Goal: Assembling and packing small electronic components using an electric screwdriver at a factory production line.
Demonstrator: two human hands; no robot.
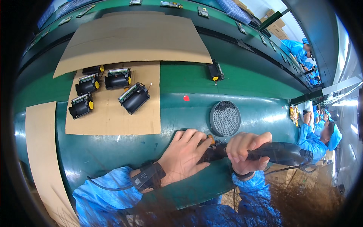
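On the green work surface, my left hand [183,157] is closed over a black unit with a yellow-orange part [210,139] showing past the fingertips; most of the unit is hidden. My right hand [245,149] grips a black electric screwdriver [281,152], which lies nearly level with its front end toward the left hand. Whether its tip touches the unit is hidden. Just beyond both hands sits a round grey screw tray [225,120] with many small holes, dark screws heaped at its far side.
Several black units with yellow gears [134,98] rest on a cardboard sheet [113,126] at left. Another unit [216,71] stands farther back. A larger cardboard piece [132,38] leans behind. Circuit boards [203,12] line the far belt. A person in blue [314,138] works at right.
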